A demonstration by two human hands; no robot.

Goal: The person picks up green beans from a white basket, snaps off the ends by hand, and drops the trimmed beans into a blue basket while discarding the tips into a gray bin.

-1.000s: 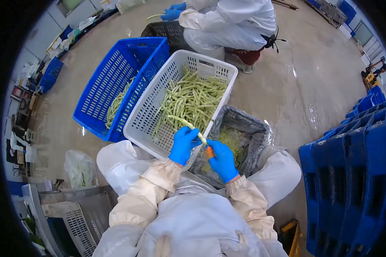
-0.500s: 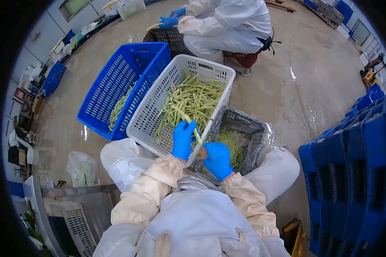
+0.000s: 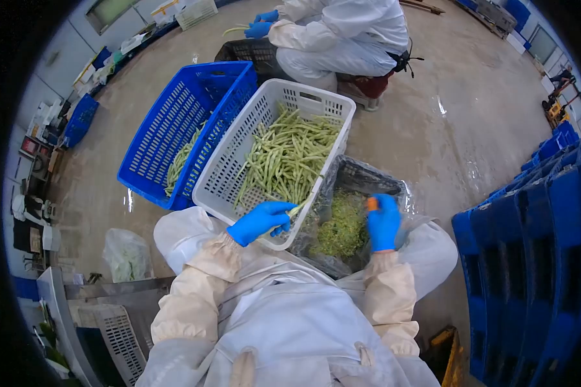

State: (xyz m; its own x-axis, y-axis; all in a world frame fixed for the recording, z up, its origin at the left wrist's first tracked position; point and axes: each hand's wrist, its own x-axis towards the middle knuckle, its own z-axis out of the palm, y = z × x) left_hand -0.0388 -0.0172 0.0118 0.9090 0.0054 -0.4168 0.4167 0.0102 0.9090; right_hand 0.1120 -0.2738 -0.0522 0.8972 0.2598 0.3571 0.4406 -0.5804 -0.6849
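My left hand, in a blue glove, is closed on a green bean over the near end of a white crate. Inside that crate lies a heap of long green beans. To the right, my gloved right hand is closed around a small orange object; its kind is largely hidden by the fingers. That hand hovers over the right side of a bin lined with dark plastic, which holds green trimmings.
A blue crate with more beans adjoins the white one. Beyond it a co-worker in white sits at a dark crate, holding beans in blue gloves. Blue pallets stand stacked at right. A plastic bag lies at left.
My hands have parted: the right moved right over the trimmings with the orange object, the left drew slightly left and back with the bean. The co-worker's hands shifted slightly.
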